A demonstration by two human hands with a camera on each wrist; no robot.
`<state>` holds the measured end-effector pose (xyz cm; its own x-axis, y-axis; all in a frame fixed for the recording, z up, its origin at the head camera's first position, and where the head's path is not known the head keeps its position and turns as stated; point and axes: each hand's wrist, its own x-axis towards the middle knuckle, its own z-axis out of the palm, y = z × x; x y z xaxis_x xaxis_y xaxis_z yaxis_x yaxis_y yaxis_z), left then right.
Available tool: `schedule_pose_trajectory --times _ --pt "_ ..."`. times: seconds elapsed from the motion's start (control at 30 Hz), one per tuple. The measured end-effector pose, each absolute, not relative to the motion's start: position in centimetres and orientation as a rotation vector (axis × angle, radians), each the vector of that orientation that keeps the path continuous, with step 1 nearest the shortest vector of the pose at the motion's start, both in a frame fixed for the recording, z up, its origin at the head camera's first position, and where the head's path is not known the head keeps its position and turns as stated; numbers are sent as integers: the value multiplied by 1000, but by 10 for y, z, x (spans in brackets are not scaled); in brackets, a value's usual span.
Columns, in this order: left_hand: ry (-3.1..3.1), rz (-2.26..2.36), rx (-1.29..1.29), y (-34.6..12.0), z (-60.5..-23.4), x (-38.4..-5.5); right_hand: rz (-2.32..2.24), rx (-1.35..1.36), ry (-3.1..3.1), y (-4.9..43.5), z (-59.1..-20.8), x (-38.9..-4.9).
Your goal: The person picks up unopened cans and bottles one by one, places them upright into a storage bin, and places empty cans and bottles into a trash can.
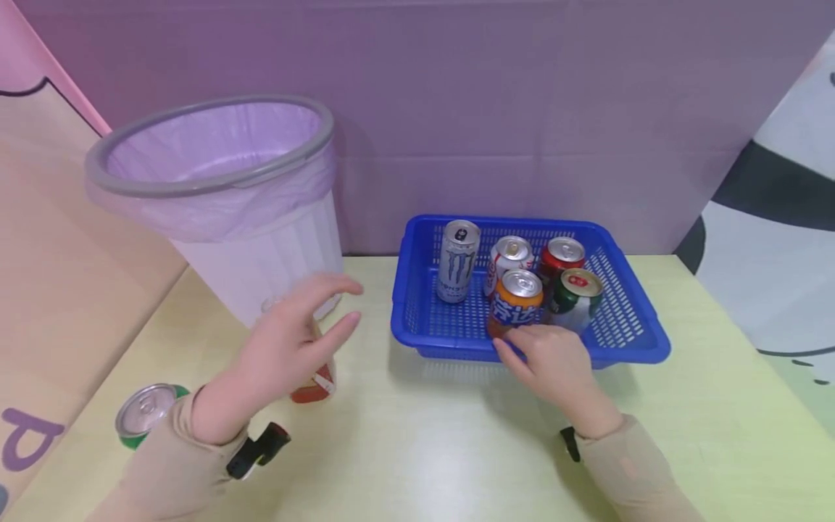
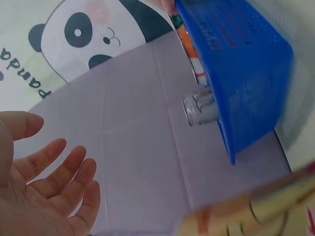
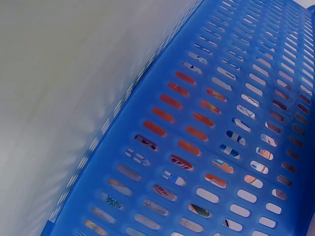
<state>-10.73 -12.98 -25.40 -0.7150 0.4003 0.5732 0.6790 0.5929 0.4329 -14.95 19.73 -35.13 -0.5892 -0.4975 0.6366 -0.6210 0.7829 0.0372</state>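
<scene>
My left hand [image 1: 287, 348] hovers above the table with thumb and fingers spread apart. Nothing lies in its palm, as the left wrist view shows. Behind and below it stands a red-and-yellow can [image 1: 314, 388], mostly hidden by the hand. My right hand [image 1: 551, 362] grips the front rim of a blue basket [image 1: 450, 344], fingers bent over the edge. Its fingertips sit right by the base of an orange soda can [image 1: 515, 304]. Beside that can are a green can [image 1: 575, 299], a red can [image 1: 562, 254], a white-and-red can [image 1: 511, 255] and a taller silver can [image 1: 458, 261].
A white bin [image 1: 261, 254] with a grey rim and a purple liner stands at the back left. A green can [image 1: 145, 413] with a silver top is near the left sleeve. Behind the table is a purple wall [image 1: 522, 109].
</scene>
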Motion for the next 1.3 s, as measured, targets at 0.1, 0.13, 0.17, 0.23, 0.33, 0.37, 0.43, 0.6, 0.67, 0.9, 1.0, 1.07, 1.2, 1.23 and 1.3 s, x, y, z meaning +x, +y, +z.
schedule_pose_trajectory --times 0.1,0.13,0.17,0.23,0.33,0.37,0.43,0.6,0.67,0.9,1.0,1.07,1.2,1.23,1.3 --pt "-2379 -945 -833 -145 -256 -107 248 831 -2316 196 -352 -150" --pt "-2374 -957 -817 -150 -257 -106 247 832 -2314 196 -351 -150" --pt "-2369 -968 -791 -156 -259 -105 247 833 -2312 196 -351 -151" --pt "-2374 -972 -733 -167 -263 -102 245 835 -2309 195 -351 -151" --pt "-2358 -1005 -647 -181 -271 -97 244 834 -2313 195 -349 -151" --pt "-2340 -1014 -625 -185 -272 -96 244 834 -2316 195 -349 -151" --pt "-2311 -1031 -592 -189 -274 -95 243 827 -2318 196 -348 -150" --pt "-2296 -1010 -607 -188 -273 -100 245 819 -2313 197 -350 -149" --pt "-2298 -985 -637 -186 -274 -101 247 825 -2309 196 -352 -149" --pt "-2236 -1046 -696 -185 -276 -100 248 826 -2307 197 -353 -149" --pt "-2214 -1077 -672 -190 -276 -97 249 826 -2305 197 -351 -149" --pt "-2221 -1074 -642 -196 -277 -96 250 828 -2306 197 -351 -149" --pt "-2273 -1039 -551 -210 -281 -91 251 834 -2308 197 -351 -149" --pt "-2285 -1030 -534 -214 -283 -91 251 834 -2308 198 -351 -149" --pt "-2311 -995 -495 -221 -286 -89 251 834 -2308 198 -351 -149"
